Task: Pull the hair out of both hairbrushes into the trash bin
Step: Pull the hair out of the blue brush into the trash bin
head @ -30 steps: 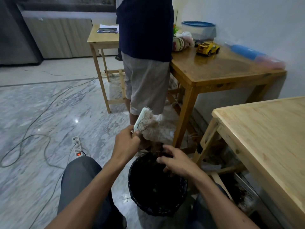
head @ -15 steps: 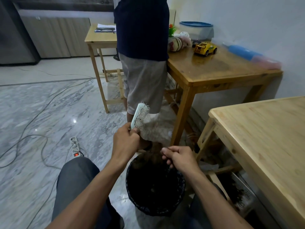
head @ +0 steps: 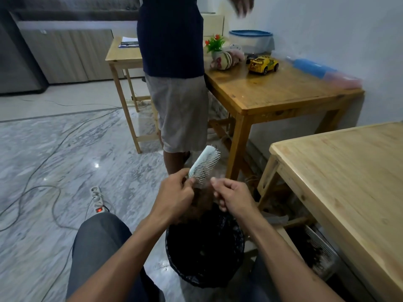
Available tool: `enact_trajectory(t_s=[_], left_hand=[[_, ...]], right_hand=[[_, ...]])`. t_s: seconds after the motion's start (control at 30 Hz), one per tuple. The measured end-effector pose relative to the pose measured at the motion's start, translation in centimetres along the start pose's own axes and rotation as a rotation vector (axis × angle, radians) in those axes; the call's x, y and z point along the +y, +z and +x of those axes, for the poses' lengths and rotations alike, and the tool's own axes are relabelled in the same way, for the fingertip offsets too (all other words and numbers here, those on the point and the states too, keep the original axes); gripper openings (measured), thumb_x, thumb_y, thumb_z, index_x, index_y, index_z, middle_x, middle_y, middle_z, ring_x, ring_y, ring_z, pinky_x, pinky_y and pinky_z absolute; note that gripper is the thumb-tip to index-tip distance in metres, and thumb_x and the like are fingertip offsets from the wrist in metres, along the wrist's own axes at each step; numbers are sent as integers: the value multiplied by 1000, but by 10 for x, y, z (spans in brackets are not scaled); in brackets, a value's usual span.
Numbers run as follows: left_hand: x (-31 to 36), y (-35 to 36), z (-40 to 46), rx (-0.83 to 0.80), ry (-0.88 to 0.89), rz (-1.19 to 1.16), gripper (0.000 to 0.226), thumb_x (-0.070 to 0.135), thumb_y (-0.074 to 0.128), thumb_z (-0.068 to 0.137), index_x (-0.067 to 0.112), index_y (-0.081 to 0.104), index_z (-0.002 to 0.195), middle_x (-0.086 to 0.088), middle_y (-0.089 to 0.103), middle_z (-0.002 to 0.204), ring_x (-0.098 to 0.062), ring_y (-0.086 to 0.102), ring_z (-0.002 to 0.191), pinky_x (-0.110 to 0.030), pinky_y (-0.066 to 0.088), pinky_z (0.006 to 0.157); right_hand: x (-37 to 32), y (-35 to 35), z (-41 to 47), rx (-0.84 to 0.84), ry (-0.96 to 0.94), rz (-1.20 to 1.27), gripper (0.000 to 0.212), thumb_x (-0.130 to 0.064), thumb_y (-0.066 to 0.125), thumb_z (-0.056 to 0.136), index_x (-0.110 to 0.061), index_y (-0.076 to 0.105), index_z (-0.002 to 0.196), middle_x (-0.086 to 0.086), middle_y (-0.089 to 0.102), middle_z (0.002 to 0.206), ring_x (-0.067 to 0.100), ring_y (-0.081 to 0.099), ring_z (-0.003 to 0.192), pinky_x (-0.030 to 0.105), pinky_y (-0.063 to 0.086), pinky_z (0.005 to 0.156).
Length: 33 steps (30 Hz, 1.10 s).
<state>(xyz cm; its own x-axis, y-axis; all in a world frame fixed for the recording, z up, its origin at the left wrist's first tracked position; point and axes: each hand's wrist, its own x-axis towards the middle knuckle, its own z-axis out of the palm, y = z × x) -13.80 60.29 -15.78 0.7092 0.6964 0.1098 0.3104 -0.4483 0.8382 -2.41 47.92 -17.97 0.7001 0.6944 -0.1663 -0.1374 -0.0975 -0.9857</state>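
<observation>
Hairbrush | left hand grips | trash bin below

no legible text anywhere

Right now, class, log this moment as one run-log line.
left hand: holds hairbrush | right hand: pinched beside bristles | trash bin: below hands | stage: pulling hair

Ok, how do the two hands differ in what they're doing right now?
The left hand grips the hairbrush by its lower end, bristles facing right; the right hand holds no brush. The left hand wraps around the brush, while the right hand's fingers are pinched beside the bristles, seemingly on hair. Both sit above the trash bin.
</observation>
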Motion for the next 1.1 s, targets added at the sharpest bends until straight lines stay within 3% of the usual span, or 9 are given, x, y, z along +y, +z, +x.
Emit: enact_trajectory(t_s=[0.2,0.3,0.37,0.43,0.57,0.73,0.83,0.97,1.1], left_hand=[[-15,-31,24,345,-293,-257,24,27,51,88,10,66,82,-14,63,72,-28,55,61,-57,50,59],[-10,-37,22,205,-224,-182,20,20,54,94,13,69,82,-9,65,68,-23,56,56,-41,45,56],[-2,-31,14,54,-138,-102,18,17,58,97,18,73,87,-2,67,67,-17,60,56,-31,46,53],[-2,-21,8,-81,-49,-8,17,19,59,98,21,76,99,2,69,72,-16,63,65,-30,48,59],[2,-10,4,-205,39,76,30,33,57,90,31,74,115,2,78,89,-20,73,82,-43,60,78],[6,-10,3,-200,25,-23,28,10,57,96,24,75,114,12,72,75,2,58,56,-26,48,58],[3,-13,2,-154,-111,-198,23,4,58,95,17,76,98,17,64,55,0,56,47,-22,44,50],[-6,-13,4,-17,-295,-321,14,11,58,78,6,65,67,-8,55,55,-23,49,51,-38,37,57],[-30,-24,21,216,-448,-314,4,9,46,64,6,49,65,-12,46,58,-25,44,53,-44,36,59]], right_hand=[[29,-19,-14,27,15,-254,32,-21,63,100,-18,77,72,-10,54,50,7,44,45,16,33,44],[28,-23,-16,-4,14,-413,16,-25,65,98,-19,80,102,-19,66,75,-2,56,58,9,40,56],[22,-19,-12,7,4,-460,34,-28,68,94,-28,68,128,-10,56,116,3,62,74,16,46,67],[9,-10,-10,17,37,-287,50,-27,68,91,-34,55,138,-3,46,128,13,65,82,25,50,64],[-5,-2,-3,-168,24,68,42,-26,65,86,-22,61,128,1,68,105,16,62,70,26,43,50],[3,4,-2,-42,-5,21,21,-27,67,97,-9,77,94,-3,69,66,10,55,54,20,46,49],[8,2,-5,47,-52,-32,24,-26,68,96,-8,79,83,-6,61,56,7,50,48,17,42,46],[7,4,-9,12,-90,-81,25,-23,69,96,-17,80,75,-7,60,54,5,48,48,17,39,47],[10,-4,-15,5,-81,-54,25,-22,69,96,-17,80,74,-6,60,56,6,47,49,16,38,48]])
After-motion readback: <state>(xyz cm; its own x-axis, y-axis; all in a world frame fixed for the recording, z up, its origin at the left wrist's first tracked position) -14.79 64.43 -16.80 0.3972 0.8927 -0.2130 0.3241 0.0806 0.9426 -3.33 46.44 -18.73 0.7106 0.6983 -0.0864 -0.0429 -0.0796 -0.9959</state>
